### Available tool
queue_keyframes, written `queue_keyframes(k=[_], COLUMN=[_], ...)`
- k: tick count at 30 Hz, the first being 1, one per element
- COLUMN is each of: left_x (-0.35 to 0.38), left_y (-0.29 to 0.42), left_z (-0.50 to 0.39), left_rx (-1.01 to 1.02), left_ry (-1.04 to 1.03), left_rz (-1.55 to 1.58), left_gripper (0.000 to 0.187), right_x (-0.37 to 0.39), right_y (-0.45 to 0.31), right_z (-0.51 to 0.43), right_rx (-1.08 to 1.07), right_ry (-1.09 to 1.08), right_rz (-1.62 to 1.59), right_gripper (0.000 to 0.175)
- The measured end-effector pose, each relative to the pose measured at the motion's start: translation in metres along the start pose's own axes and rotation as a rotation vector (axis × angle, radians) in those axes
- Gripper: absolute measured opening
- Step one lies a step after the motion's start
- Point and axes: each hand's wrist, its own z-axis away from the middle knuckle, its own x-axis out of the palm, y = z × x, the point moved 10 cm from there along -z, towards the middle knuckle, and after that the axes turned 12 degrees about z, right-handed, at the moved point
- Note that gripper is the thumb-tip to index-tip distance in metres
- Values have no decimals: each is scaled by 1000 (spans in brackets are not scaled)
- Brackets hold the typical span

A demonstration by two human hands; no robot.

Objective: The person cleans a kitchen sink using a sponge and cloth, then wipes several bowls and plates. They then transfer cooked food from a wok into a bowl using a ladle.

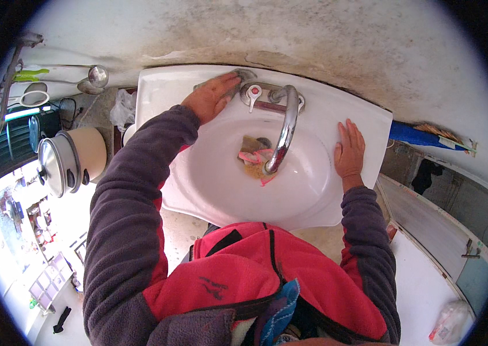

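Observation:
My left hand (211, 96) lies over a grey-green cloth or pad (247, 74), pressing it against the back left ledge of a white ceramic washbasin (157, 88). Most of the cloth is hidden beneath the palm. Just right of those fingertips is the chrome faucet (289, 121), with a lever handle (254, 91) bearing a red dot. My right hand (350, 149) rests flat and empty on the basin's right ledge, fingers slightly apart. In the bowl, by the drain, sits a yellowish-brown sponge or pad (250, 145) with a pink-red strip of material (250, 157).
A stained wall (313, 39) rises behind the basin. To the left are a lidded metal pot (55, 166), hanging ladles (97, 76) and a clear plastic bag (122, 110). At right, a toothbrush (454, 143) lies by a blue item (417, 135), above a framed panel (430, 220).

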Motion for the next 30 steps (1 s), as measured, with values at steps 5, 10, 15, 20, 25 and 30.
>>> queue_keyframes(k=[5,10,15,20,25,30], left_x=[-15,6,1,11,11,2], left_y=[-11,-7,6,9,-3,-26], left_z=[-8,-28,-40,-44,-44,-22], left_rx=[-124,-137,-49,-19,-169,-411], left_ry=[121,59,129,17,-9,-4], left_rz=[-120,-23,-4,-192,-173,-159], left_gripper=[52,48,49,46,42,44], right_x=[1,2,3,3,4,-1], right_y=[0,3,4,4,5,3], right_z=[0,1,3,3,2,1], right_rx=[-5,0,-2,-6,11,-6], right_ry=[7,0,13,23,1,18], right_rz=[-8,-27,-18,-8,-6,-27], right_gripper=[64,66,65,64,64,65])
